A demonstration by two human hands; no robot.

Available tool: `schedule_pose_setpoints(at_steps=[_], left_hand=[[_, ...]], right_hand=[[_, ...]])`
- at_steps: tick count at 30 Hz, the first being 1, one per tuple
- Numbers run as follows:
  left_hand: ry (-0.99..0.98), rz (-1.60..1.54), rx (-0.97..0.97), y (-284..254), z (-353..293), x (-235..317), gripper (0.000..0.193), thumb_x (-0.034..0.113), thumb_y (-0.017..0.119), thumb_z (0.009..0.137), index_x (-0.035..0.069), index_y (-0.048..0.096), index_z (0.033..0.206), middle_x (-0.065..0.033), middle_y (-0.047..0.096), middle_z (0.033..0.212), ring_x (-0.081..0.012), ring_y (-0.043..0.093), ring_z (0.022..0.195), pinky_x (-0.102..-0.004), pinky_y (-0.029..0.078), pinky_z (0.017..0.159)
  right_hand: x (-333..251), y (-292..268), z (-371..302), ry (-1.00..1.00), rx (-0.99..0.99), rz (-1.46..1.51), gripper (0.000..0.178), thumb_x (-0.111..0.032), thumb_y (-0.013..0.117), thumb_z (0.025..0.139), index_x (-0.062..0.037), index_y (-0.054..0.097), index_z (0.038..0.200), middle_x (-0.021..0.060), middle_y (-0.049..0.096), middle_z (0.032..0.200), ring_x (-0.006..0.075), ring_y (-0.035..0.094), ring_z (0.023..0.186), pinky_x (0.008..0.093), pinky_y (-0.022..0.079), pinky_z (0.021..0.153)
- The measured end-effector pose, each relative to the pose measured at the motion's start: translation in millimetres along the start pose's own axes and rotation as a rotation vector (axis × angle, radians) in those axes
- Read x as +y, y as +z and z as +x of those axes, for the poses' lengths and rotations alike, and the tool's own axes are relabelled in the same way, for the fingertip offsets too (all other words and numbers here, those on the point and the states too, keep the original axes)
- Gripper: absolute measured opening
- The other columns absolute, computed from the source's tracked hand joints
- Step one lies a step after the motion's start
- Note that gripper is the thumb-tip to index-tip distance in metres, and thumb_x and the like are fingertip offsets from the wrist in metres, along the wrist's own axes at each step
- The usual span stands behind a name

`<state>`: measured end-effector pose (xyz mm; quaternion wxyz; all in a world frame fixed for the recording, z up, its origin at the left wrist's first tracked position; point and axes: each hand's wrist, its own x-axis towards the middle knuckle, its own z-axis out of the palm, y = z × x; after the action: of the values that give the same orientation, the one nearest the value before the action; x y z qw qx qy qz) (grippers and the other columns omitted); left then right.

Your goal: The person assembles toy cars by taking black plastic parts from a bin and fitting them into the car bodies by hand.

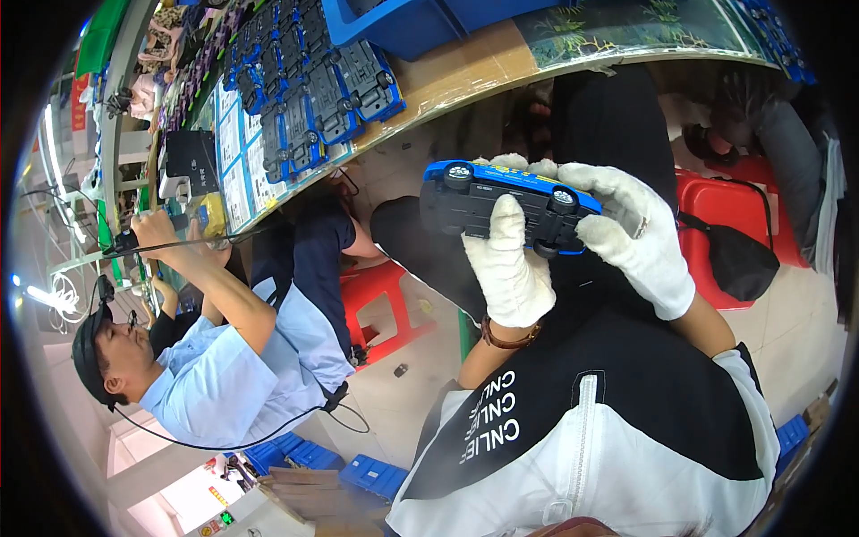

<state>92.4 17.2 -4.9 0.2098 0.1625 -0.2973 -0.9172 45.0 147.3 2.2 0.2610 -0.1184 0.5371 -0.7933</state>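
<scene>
Between my two white-gloved hands is a blue toy car (pixel 501 208), its black underside and wheels turned toward me. My left hand (pixel 512 268) grips it from below, with the thumb lying across the underside and the other fingers behind the body. At the car's right end, the fingers of my right hand (pixel 640 237) close around the corner near a wheel. The car is held in the air above my lap, apart from the table. Much of its blue upper side is hidden from view.
Several similar toy cars (pixel 313 98) lie underside up on the table at the upper left, beside a blue bin (pixel 407 27). A co-worker in a light blue shirt (pixel 242 367) sits to the left. Red stools (pixel 380 300) and a black bag (pixel 741 259) are nearby.
</scene>
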Motion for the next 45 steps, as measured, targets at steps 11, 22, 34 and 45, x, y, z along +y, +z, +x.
schedule_pose_setpoints(at_steps=[11, 22, 34, 45], left_hand=[[0.148, -0.038, 0.013, 2.5, -14.9, 21.2, 0.061, 0.011, 0.077, 0.079, 0.01, 0.044, 0.13, -0.0077, 0.056, 0.117, -0.0277, 0.06, 0.107, -0.0422, 0.05, 0.095], [0.158, -0.064, 0.093, -0.6, 15.8, 36.8, 0.05, 0.011, 0.07, 0.085, 0.009, 0.044, 0.127, -0.0083, 0.056, 0.116, -0.0278, 0.061, 0.106, -0.0412, 0.051, 0.093], [0.143, 0.06, -0.067, 12.0, 57.3, 40.5, 0.054, 0.028, 0.071, 0.085, 0.009, 0.044, 0.127, -0.0102, 0.056, 0.116, -0.028, 0.059, 0.11, -0.0419, 0.051, 0.095], [-0.103, -0.028, 0.198, 24.4, 62.0, 29.2, 0.066, 0.057, 0.06, 0.087, 0.01, 0.045, 0.132, -0.0073, 0.055, 0.123, -0.023, 0.054, 0.111, -0.0405, 0.044, 0.097]], right_hand=[[-8.0, 20.4, 6.4, -0.05, -0.13, -0.039, 0.04, -0.017, 0.072, 0.084, 0.0027, 0.058, 0.117, 0.0142, 0.058, 0.122, 0.0227, 0.054, 0.117, 0.0357, 0.037, 0.104], [-10.4, 32.9, 45.6, -0.03, -0.187, -0.15, 0.039, -0.017, 0.071, 0.084, 0.0015, 0.058, 0.117, 0.01, 0.06, 0.116, 0.0176, 0.056, 0.109, 0.0323, 0.042, 0.096], [-20.4, 21.4, 75.4, -0.17, -0.171, -0.273, 0.048, -0.016, 0.076, 0.08, 0.0001, 0.055, 0.121, 0.011, 0.059, 0.121, 0.0178, 0.055, 0.113, 0.0329, 0.041, 0.099], [-42.7, 36.2, 96.2, -0.718, -0.017, -1.188, 0.076, -0.02, 0.085, 0.055, -0.0105, 0.053, 0.123, 0.0114, 0.056, 0.109, 0.0322, 0.057, 0.096, 0.0412, 0.047, 0.081]])
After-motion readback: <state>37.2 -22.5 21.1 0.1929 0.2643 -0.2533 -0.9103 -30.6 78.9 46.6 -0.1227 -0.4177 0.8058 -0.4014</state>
